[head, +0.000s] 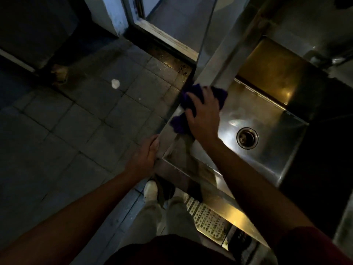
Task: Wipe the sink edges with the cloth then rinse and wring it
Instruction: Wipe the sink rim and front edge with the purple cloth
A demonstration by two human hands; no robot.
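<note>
Dim kitchen corner, seen from above. Purple cloth (198, 104), nubby and bunched, draped over the left rim of the steel sink (271, 150), one clump hanging off toward the floor side, another spilling toward the basin. Right hand (204, 119) spread flat on top of the cloth, fingers (193, 98) fairly straight and splayed, pressing it onto the rim rather than curling round it. Left hand (146, 155) resting on the near-left corner of the sink's outer edge, fingers lying along the metal; hard to tell whether curled over the lip or merely laid against it. Basin wet-looking and shiny, with a round drain (247, 138) just right of the right wrist. Warm yellowish reflection on the basin's far wall. Below the sink front, a perforated white mat (208, 217) on the floor, partly lit. A white shoe (150, 189) and pale trouser legs beside it. Grey tiled floor (76, 131) to the left, with a small white spot (115, 83) on it.
</note>
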